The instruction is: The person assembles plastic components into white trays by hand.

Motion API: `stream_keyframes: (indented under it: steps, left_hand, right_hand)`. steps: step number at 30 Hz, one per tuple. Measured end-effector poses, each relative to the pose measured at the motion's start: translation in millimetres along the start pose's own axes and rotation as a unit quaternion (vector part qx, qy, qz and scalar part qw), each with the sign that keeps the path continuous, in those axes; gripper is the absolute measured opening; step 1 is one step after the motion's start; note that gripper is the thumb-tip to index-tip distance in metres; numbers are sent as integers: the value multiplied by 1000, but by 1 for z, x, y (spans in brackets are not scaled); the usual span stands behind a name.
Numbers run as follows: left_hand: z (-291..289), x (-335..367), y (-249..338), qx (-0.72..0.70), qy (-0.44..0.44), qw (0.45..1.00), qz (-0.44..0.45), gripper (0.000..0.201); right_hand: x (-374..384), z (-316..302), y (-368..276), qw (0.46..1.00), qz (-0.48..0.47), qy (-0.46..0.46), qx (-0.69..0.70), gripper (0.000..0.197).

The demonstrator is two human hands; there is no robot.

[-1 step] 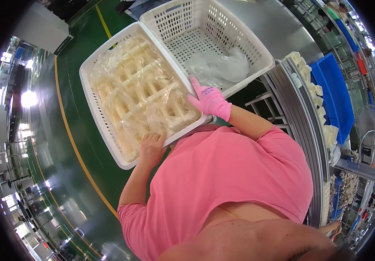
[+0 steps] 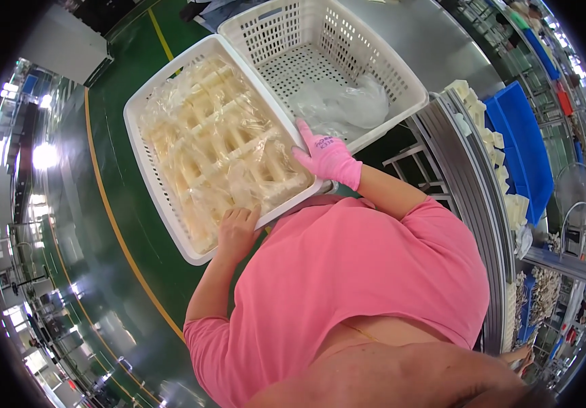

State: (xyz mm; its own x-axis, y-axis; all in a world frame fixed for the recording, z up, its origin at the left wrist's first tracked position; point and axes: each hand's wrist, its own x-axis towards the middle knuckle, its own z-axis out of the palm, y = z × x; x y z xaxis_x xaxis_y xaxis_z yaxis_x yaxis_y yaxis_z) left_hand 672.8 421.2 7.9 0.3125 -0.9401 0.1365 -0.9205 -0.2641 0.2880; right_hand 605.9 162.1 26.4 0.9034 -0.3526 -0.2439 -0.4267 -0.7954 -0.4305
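Note:
A white plastic crate [image 2: 200,258] is in front of my body, tilted in the view. Rows of pale cream pieces [image 2: 215,129] fill it, wrapped in clear, shiny plastic bags. Bare and ungloved, my left hand [image 2: 236,233] hooks its fingers over the near rim. My right hand [image 2: 330,158], in a pink glove, grips the right rim near the corner, index finger stretched along it and thumb over the inner side. Against the crate's far right side stands a second white perforated basket [image 2: 381,58], with crumpled clear plastic bags [image 2: 347,102] inside.
To the right runs a long metal rail frame [image 2: 466,180], with cream-coloured blocks [image 2: 493,139] along it and a blue bin [image 2: 521,156] beyond. A metal tabletop [image 2: 436,41] lies at the back. Green floor [image 2: 130,88] with yellow lines stretches left.

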Motion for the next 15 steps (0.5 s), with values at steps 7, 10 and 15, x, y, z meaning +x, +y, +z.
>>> stream_keyframes:
  steps: [7, 10, 15]
  left_hand:
    - [-3, 8, 1, 27, -10, 999, 13, 37]
    - [-1, 9, -5, 39, -24, 999, 4, 37]
    - [-5, 12, -1, 20, -45, 998, -27, 41]
  right_hand:
    - [-10, 7, 3, 999, -2, 23, -25, 68]
    - [-7, 5, -3, 1000, 3, -4, -20, 68]
    - [-10, 8, -3, 1000, 9, -13, -18, 67]
